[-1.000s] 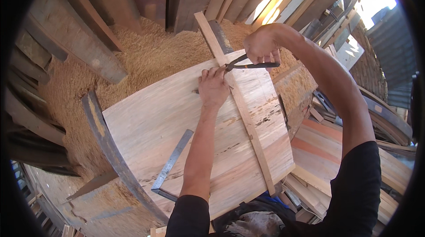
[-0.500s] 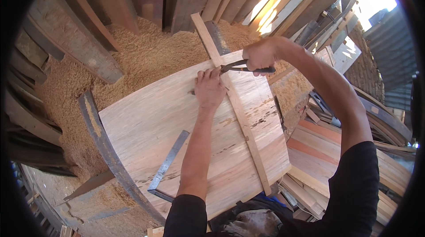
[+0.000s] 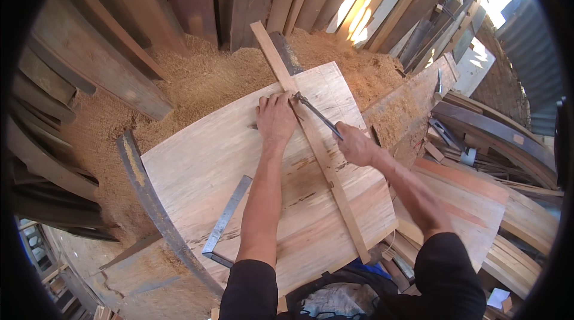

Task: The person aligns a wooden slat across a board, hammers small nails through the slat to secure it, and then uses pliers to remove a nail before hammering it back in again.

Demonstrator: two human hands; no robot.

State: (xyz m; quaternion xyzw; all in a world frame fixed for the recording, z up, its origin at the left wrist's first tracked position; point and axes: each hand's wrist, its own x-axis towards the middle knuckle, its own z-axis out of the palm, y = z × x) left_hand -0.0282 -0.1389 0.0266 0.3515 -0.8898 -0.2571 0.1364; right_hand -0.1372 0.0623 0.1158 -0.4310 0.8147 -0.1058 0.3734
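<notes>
My right hand [image 3: 357,144] is closed round the handles of dark metal pincers [image 3: 323,117], which slant up and left. Their jaws meet the long narrow wooden strip [image 3: 326,161] near its upper part; what they grip is too small to tell. My left hand [image 3: 277,118] lies on the pale wooden panel [image 3: 203,170], its fingers extended and its fingertips by the strip's left edge, close to the jaws. The strip crosses the panel at a slant and sticks out past its far edge. A metal try square [image 3: 228,218] rests on the panel beside my left forearm.
A dark curved timber [image 3: 161,212] runs along the panel's left side. Sawdust [image 3: 221,75] covers the ground beyond. Upright boards [image 3: 251,12] lean at the back. On the right are stacked planks [image 3: 460,200] and a hammer [image 3: 439,84] on a board.
My right hand has swung down and toward me with the pincers, whose handles now point to the lower right. The left hand stays by the strip.
</notes>
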